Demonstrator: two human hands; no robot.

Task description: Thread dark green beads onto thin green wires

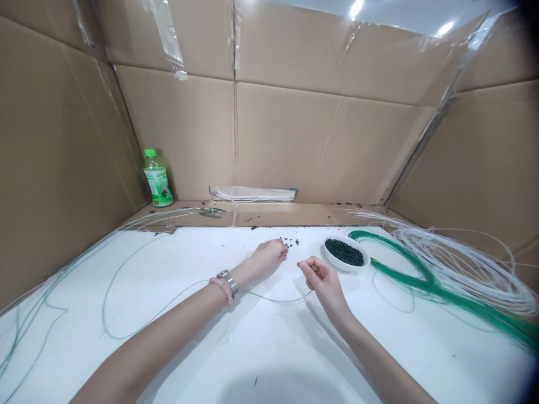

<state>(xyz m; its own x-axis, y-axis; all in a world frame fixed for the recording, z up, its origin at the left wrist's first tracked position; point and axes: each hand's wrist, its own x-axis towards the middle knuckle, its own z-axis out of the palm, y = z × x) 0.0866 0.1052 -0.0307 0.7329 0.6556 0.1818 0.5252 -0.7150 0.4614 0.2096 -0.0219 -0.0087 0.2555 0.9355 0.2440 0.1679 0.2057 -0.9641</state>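
Reaching to the middle of the white table, my left hand (270,257) has its fingers drawn together right beside a few loose black beads (290,243); whatever is between the fingertips is hidden. A metal band and a pink bead bracelet circle that wrist. To its right, my right hand (323,279) pinches a thin green cord (278,301) between thumb and forefinger. The cord trails from this hand, passes under my left wrist and loops over the table's left side. Just beyond my right hand sits a white bowl (346,266) filled with small black beads (344,252).
Bundles of green cord (452,292) and white cord (442,255) lie on the right. Several beaded strands (213,212) stretch along the back left, near a green-capped bottle (158,179). White strands (252,194) lie in a slot of the cardboard wall (177,123), which encloses the table.
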